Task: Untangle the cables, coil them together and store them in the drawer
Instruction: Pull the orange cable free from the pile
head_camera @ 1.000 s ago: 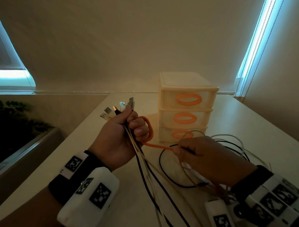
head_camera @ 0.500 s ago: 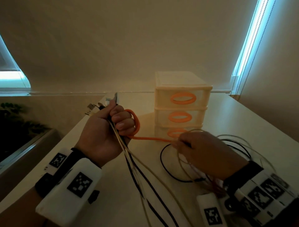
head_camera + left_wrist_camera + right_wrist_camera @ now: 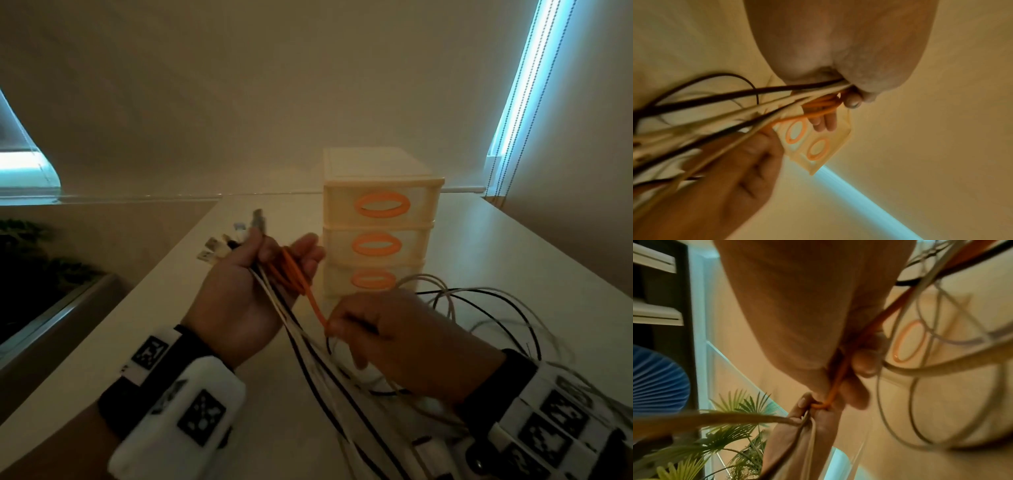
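Note:
My left hand [image 3: 253, 287] is raised over the table and holds a bundle of black and white cables [image 3: 308, 346] in its palm, their plug ends [image 3: 219, 246] sticking out past the thumb. An orange cable [image 3: 291, 270] loops over its half-uncurled fingers; the left wrist view shows the orange cable [image 3: 824, 105] under the fingertips. My right hand [image 3: 394, 335] pinches the orange cable just below and right of the left hand; the right wrist view shows the orange cable [image 3: 836, 382] running between thumb and fingers. Loose cable loops [image 3: 496, 308] lie on the table to the right.
A cream three-drawer unit [image 3: 380, 192] with orange oval handles stands on the table [image 3: 513, 267] behind the hands, all drawers closed. The table's left edge drops off beside a dark planter [image 3: 41, 284]. A green plant [image 3: 725, 434] is in the right wrist view.
My left hand's fingers have uncurled from a tight fist, and the orange loop now lies across them. My right hand has moved nearer the left, so the orange stretch between them is shorter and steeper.

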Demonstrator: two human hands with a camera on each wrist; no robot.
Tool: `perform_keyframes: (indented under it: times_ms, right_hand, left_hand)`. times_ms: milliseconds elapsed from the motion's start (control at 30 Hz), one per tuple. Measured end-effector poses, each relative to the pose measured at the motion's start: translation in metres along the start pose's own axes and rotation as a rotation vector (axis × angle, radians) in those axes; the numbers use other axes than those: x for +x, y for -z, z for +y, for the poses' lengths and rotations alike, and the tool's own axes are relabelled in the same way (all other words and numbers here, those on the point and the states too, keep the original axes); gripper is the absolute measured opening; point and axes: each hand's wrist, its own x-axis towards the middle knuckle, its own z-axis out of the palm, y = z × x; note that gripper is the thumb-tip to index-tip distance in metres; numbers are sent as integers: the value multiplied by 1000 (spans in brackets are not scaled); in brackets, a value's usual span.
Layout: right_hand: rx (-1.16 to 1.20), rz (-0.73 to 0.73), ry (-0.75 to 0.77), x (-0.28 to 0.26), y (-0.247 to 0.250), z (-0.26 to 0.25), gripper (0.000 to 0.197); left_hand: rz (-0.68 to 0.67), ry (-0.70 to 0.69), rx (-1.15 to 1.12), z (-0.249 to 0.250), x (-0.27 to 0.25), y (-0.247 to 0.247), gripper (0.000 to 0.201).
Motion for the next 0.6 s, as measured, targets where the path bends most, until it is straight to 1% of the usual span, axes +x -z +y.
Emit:
perform_keyframes:
  times_ms: [33, 67, 100, 167, 200, 233, 267, 300, 367, 400, 433, 467, 500, 600]
  right_hand:
    - [-28, -91, -81, 1, -2, 3, 22]
    - [-63, -127, -142, 2, -4, 8, 24]
    - [-107, -95, -181, 4, -3, 14, 25]
    - [-151, 104, -212, 7, 1, 23, 24]
    - [-91, 181, -239, 7, 4, 27, 24]
    - [41, 189, -278, 7, 6, 28, 25]
    - [204, 119, -317, 7, 8, 28, 27]
    - [352, 4, -338, 4, 10, 24, 28]
    - [559, -176, -301, 0, 16, 18, 31]
    - [655, -216, -259, -2, 19, 17, 34]
    - [727, -221, -234, -2, 22, 16, 36]
    - [732, -207, -236, -1, 22, 16, 37]
    - [671, -188, -256, 1, 21, 16, 37]
    - [362, -177, -347, 4, 13, 21, 35]
  left_hand:
    - [10, -7, -70, 4, 1, 3, 52]
    - [-3, -3, -122, 6, 3, 5, 51]
    - [-32, 12, -157, 7, 4, 7, 50]
    - [-96, 51, -181, 5, 3, 8, 49]
    - [-122, 59, -169, 4, 3, 7, 48]
    - [-138, 55, -151, 3, 2, 6, 47]
    - [-139, 42, -134, 4, 2, 5, 46]
    - [-130, 27, -124, 6, 2, 6, 46]
    - [-100, -1, -122, 11, 4, 7, 46]
    - [-89, -10, -128, 13, 4, 8, 47]
    - [-84, -13, -136, 15, 4, 8, 47]
    - [-88, -14, -140, 16, 4, 8, 47]
    - [-99, -14, -139, 17, 4, 7, 47]
    - [-127, -23, -114, 18, 3, 6, 46]
